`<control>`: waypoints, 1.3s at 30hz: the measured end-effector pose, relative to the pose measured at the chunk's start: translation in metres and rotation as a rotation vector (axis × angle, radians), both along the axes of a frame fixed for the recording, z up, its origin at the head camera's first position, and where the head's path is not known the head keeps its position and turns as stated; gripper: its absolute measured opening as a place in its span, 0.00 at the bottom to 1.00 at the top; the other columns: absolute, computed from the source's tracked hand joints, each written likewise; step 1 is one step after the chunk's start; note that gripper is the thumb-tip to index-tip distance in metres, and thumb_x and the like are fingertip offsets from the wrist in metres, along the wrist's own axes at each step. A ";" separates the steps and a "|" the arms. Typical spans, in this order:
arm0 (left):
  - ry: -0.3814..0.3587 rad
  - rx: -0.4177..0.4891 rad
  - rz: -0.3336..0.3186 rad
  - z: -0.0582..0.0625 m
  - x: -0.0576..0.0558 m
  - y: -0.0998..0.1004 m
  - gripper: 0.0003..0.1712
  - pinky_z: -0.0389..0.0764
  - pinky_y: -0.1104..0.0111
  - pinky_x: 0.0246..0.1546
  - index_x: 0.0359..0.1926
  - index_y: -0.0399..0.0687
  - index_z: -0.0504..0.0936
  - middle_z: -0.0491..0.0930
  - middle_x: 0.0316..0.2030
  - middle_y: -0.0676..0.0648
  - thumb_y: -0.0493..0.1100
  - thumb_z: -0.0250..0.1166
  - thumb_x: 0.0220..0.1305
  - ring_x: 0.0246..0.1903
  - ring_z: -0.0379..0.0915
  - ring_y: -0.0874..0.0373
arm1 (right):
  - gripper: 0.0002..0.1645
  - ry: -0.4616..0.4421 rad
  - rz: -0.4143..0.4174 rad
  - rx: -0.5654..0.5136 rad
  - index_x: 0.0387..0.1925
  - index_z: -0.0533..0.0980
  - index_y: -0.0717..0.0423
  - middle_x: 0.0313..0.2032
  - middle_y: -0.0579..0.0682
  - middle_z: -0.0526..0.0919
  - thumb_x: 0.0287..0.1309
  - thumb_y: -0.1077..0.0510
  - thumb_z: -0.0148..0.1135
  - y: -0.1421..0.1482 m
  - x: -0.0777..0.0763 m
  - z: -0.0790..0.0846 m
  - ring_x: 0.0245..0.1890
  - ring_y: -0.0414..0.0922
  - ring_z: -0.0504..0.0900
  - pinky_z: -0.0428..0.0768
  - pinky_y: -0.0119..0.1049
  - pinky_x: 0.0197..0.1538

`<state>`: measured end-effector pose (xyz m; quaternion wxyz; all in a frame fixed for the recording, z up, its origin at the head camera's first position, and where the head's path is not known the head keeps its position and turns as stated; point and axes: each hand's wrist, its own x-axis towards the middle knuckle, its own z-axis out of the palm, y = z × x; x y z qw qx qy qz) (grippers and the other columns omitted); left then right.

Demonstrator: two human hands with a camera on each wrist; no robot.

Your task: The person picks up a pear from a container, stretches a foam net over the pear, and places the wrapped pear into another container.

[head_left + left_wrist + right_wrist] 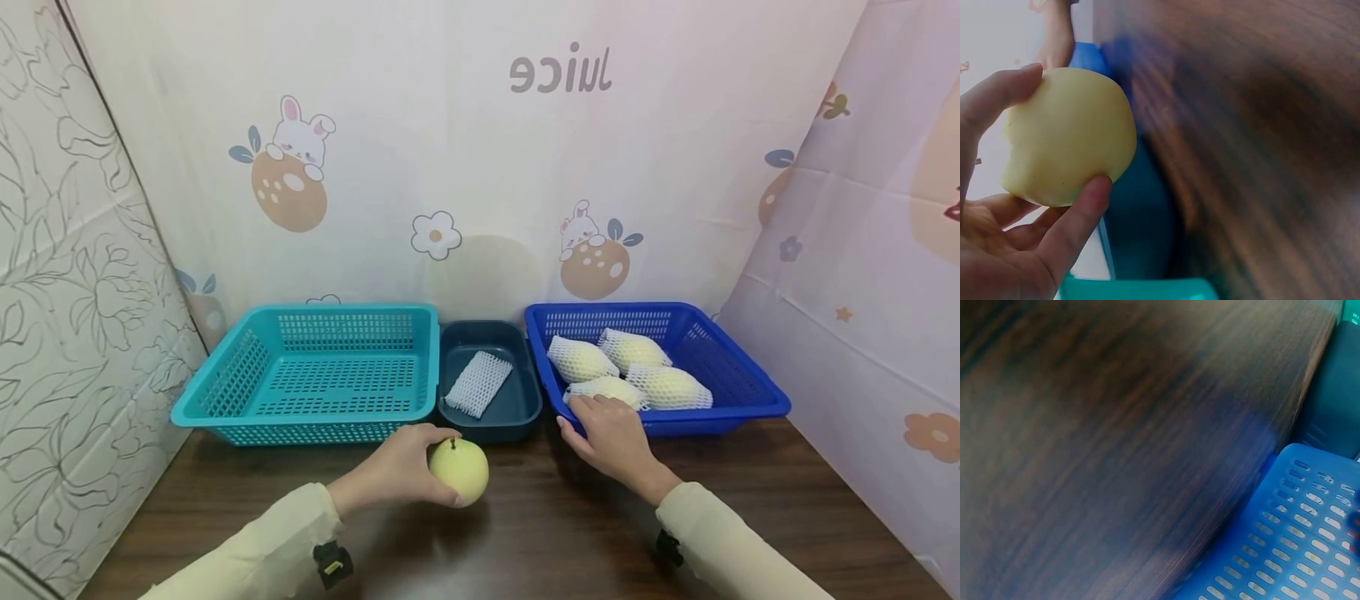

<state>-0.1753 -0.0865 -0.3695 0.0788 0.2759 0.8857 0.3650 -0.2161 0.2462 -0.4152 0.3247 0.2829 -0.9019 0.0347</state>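
Note:
A bare yellow-green pear (462,473) is gripped in my left hand (399,468), stem facing up in the head view, in front of a dark teal box (525,400). The left wrist view shows thumb and fingers round the pear's (1075,134) sides. My right hand (621,443) lies over the near left rim of a blue basket (738,412), its fingers at a pear in a white foam net (615,388). Its thumb is at the outside of the rim; I cannot tell whether the fingers grip that pear. Inside the dark teal box is a flat foam net (478,383).
Several other net-wrapped pears (582,362) fill the left part of the blue basket. A turquoise basket (307,417) stands left of the dark teal box, all three in a row. The wooden table (540,533) runs in front, with a printed curtain (480,167) behind.

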 end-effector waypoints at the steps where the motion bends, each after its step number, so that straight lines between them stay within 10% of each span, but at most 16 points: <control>1: 0.001 -0.016 0.003 -0.003 0.000 0.002 0.44 0.75 0.66 0.33 0.54 0.39 0.78 0.78 0.40 0.52 0.56 0.78 0.34 0.37 0.71 0.59 | 0.15 0.001 0.002 0.000 0.30 0.75 0.55 0.24 0.49 0.79 0.56 0.46 0.57 0.000 0.000 0.000 0.21 0.45 0.73 0.75 0.39 0.24; 13: -0.009 -0.052 -0.007 -0.029 0.000 0.019 0.43 0.74 0.67 0.33 0.52 0.41 0.80 0.78 0.39 0.51 0.58 0.78 0.33 0.37 0.71 0.59 | 0.16 0.010 0.012 -0.001 0.30 0.75 0.55 0.24 0.50 0.79 0.57 0.46 0.55 -0.001 0.000 0.000 0.21 0.47 0.74 0.74 0.40 0.24; 30: 0.070 -0.114 -0.035 -0.033 0.003 0.029 0.42 0.72 0.69 0.31 0.51 0.44 0.80 0.75 0.35 0.55 0.58 0.78 0.32 0.34 0.70 0.60 | 0.16 0.017 0.018 -0.013 0.28 0.74 0.56 0.23 0.51 0.78 0.57 0.47 0.55 0.000 -0.002 0.003 0.20 0.48 0.74 0.73 0.41 0.22; 39: 0.018 -0.106 -0.019 -0.038 0.002 0.029 0.44 0.73 0.69 0.31 0.52 0.44 0.80 0.75 0.36 0.54 0.59 0.78 0.32 0.33 0.69 0.62 | 0.15 -0.145 -0.035 -0.007 0.32 0.76 0.54 0.24 0.48 0.79 0.58 0.46 0.58 -0.003 0.003 0.013 0.23 0.46 0.74 0.74 0.41 0.26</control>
